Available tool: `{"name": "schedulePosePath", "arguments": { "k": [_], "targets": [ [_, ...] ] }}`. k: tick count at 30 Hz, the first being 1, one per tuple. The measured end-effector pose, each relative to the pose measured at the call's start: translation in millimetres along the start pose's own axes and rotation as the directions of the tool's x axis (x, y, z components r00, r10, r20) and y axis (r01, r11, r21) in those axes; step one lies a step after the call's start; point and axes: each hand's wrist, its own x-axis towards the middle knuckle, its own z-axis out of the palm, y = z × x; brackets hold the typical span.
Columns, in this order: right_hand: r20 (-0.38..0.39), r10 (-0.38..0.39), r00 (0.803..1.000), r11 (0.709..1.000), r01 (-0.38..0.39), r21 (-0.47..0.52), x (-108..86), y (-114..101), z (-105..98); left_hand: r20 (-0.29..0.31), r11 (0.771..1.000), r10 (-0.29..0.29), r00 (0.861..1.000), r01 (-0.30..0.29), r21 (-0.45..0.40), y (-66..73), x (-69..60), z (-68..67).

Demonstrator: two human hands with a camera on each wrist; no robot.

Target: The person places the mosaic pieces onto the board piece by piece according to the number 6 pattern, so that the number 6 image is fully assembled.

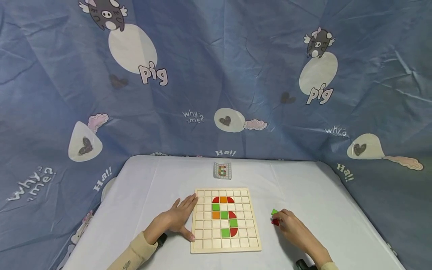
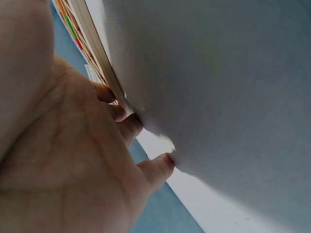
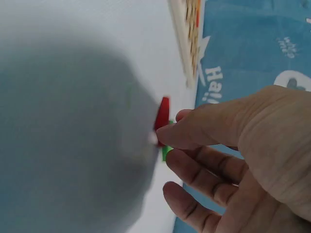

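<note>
A square wooden grid board (image 1: 226, 251) lies on the table, with red rounded tiles (image 1: 232, 215), orange square tiles (image 1: 216, 215) and green square tiles (image 1: 225, 233) set in its cells. Spread along the board's left edge, my left hand (image 1: 177, 218) touches it with fingertips and thumb. To the right of the board, my right hand (image 1: 293, 227) pinches a red tile (image 3: 163, 115) between thumb and index finger, close to the tabletop. Just beyond that tile is a loose green tile (image 1: 274, 212), partly hidden by the fingers.
Behind the board lies a small printed card (image 1: 222, 171) showing a coloured pattern on a grid. White cloth (image 1: 162, 168) covers the table. A blue printed curtain (image 1: 202, 90) hangs at the back and along the sides.
</note>
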Motion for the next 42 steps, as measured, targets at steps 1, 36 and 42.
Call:
{"name": "schedulePosePath", "arguments": {
  "k": [1,36,42],
  "targets": [
    [0.002,0.009,1.000,1.000,-0.009,-0.007,-0.9,1.8,0.6,0.002,1.000,0.000,1.000,0.000,-0.001,-0.3,-0.1,0.3],
    [-0.044,-0.112,0.993,0.987,0.116,0.108,13.5,9.8,15.7,-0.009,1.000,-0.006,1.000,0.006,-0.011,1.0,-2.1,-0.4],
    [-0.085,-0.066,0.994,0.993,0.073,0.088,15.5,6.4,20.5,-0.001,1.000,-0.002,1.000,0.002,-0.018,1.0,-1.5,-0.2]
  ]
}}
